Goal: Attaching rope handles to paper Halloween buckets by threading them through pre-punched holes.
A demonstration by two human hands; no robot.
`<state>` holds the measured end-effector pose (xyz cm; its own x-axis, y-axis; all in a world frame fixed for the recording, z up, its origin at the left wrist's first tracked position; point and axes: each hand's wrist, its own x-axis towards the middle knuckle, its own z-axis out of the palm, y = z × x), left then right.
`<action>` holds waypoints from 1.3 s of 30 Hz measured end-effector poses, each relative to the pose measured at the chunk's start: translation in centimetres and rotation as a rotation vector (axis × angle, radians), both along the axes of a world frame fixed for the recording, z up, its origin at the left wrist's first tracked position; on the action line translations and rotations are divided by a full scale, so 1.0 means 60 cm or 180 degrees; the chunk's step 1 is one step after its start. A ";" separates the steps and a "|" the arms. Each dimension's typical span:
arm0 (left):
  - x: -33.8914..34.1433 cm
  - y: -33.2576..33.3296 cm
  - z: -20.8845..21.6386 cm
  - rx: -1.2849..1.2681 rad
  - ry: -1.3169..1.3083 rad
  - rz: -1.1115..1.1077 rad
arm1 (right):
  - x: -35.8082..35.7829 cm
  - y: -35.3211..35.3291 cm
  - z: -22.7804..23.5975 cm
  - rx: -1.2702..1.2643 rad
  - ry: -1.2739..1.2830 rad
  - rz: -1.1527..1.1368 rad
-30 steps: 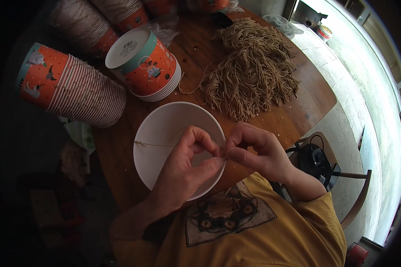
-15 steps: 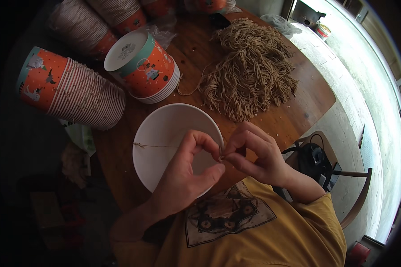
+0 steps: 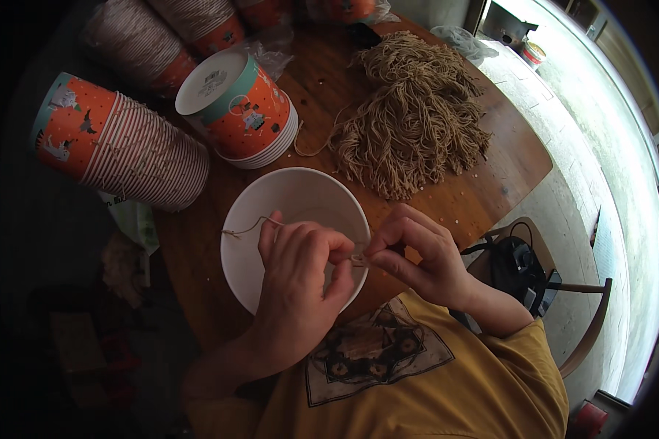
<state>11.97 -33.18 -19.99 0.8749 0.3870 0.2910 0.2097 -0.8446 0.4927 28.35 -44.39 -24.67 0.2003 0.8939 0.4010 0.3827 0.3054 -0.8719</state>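
In front of me a white paper bucket (image 3: pixel 300 192) stands with its open mouth toward me. A thin tan string (image 3: pixel 255 225) is knotted at its left rim and runs slackly across to my left hand (image 3: pixel 300 271). That hand is over the mouth, thumb and forefinger pinched on the string by the right rim. My right hand (image 3: pixel 421 256) is just outside that rim, its fingertips closed on the same string, where a small loop shows. The fingertips of both hands nearly touch, so the string's end is partly hidden.
A large heap of tan strings (image 3: pixel 417 110) lies on the wooden table (image 3: pixel 512 146). Upside-down orange buckets (image 3: pixel 252 117) stand beyond mine. Left of them leans a tall nested stack (image 3: pixel 143 150), with wrapped stacks (image 3: pixel 135 44) behind. A chair (image 3: pixel 593 329) holding a black bag is at right.
My left hand has turned and its fingers have curled in closer to the right hand. The string across the bucket, straight before, now hangs slack and curved.
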 end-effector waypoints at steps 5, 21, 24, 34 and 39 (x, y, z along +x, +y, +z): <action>-0.001 0.002 -0.004 0.0101 -0.0089 -0.0019 | -0.001 -0.002 0.001 0.0007 -0.0085 -0.0076; 0.004 0.000 0.012 -0.1080 -0.0020 -0.0150 | 0.001 -0.003 0.013 0.0540 0.0012 -0.0034; 0.006 0.000 0.012 -0.1004 -0.0029 -0.0138 | 0.003 -0.007 0.016 0.0069 0.0017 0.0176; 0.006 -0.002 0.010 -0.0856 -0.0111 0.0009 | 0.010 -0.006 0.008 -0.0171 0.0931 0.0316; 0.007 -0.002 0.008 -0.0820 -0.0102 0.0021 | 0.016 -0.009 0.031 -0.0985 0.2331 0.0645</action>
